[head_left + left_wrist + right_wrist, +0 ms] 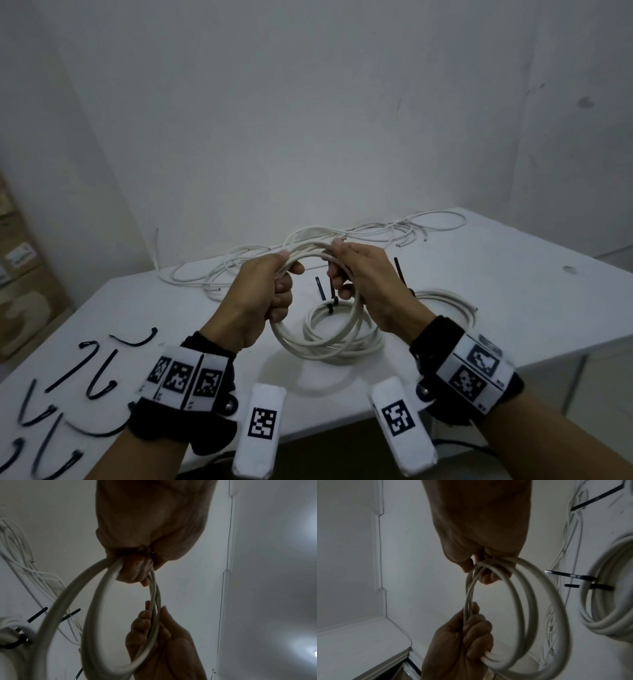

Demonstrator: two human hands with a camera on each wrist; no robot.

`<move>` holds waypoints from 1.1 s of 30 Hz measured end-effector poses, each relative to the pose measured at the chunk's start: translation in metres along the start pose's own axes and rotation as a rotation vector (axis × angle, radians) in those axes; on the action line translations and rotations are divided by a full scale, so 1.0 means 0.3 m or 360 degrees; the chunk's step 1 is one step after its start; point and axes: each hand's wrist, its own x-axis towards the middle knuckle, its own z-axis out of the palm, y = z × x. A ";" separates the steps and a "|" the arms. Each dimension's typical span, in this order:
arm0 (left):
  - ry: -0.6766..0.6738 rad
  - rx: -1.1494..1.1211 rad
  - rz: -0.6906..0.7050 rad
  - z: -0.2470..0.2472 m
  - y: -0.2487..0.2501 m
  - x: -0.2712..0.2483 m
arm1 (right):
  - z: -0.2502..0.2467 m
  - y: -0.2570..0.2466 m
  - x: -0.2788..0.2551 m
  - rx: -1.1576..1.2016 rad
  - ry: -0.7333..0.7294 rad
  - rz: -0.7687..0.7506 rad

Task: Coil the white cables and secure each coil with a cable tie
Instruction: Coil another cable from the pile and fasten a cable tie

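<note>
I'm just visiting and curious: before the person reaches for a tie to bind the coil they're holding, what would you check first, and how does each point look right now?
1. Left hand grips the held coil: ok.
2. Right hand grips the same coil: ok.
3. Loops gathered together: ok, they hang as one ring.
4. Cable's free end tucked in: cannot tell, it is not visible.
5. Loose cable ties at hand: ok, several lie on the table beside the left wrist.
6. A hand free to pick one up: not ok, both are on the coil.
</note>
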 end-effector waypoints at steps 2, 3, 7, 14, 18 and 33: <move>-0.0033 0.0009 -0.0059 -0.004 -0.001 -0.004 | 0.003 -0.023 0.008 -0.0111 -0.0058 0.0008; -0.0049 0.0007 -0.0087 -0.009 -0.001 -0.005 | -0.004 -0.037 0.011 -0.0115 -0.0099 0.0007; -0.0031 -0.0223 -0.0125 -0.030 0.004 -0.003 | -0.041 -0.059 0.014 -0.0032 -0.0273 0.0009; 0.0107 -0.0395 -0.0061 -0.061 0.012 0.017 | -0.042 0.040 -0.046 0.0157 -0.0158 0.0130; -0.0007 -0.0162 -0.0130 -0.038 -0.011 0.007 | -0.014 0.014 -0.014 0.0280 -0.0117 0.0138; -0.0087 -0.0015 0.0010 -0.006 -0.047 -0.013 | -0.033 0.030 0.025 -0.0340 0.0083 -0.0243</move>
